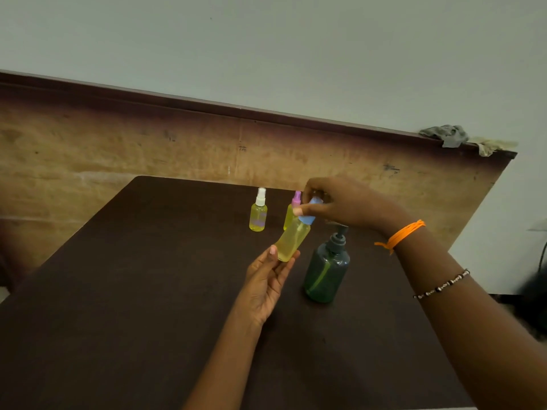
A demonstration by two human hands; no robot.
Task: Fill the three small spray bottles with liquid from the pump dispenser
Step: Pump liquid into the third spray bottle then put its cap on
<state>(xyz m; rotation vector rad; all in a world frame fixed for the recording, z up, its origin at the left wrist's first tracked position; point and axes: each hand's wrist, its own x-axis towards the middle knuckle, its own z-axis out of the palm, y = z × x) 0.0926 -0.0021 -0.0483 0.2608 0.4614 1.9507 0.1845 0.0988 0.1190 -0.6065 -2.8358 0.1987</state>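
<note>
Left hand [268, 279] reaching in palm-up, thumb and fingers cradling base of tilted yellow spray bottle [291, 241], lifted off tabletop [118, 291] just left of green pump dispenser [325, 270]. Right hand [340, 202] arching over dispenser, fingertips pinching blue spray cap [309, 210] at bottle's neck. White-capped bottle [258, 213] and pink-capped bottle [293, 208] standing beyond dispenser, both holding yellow liquid.
</note>
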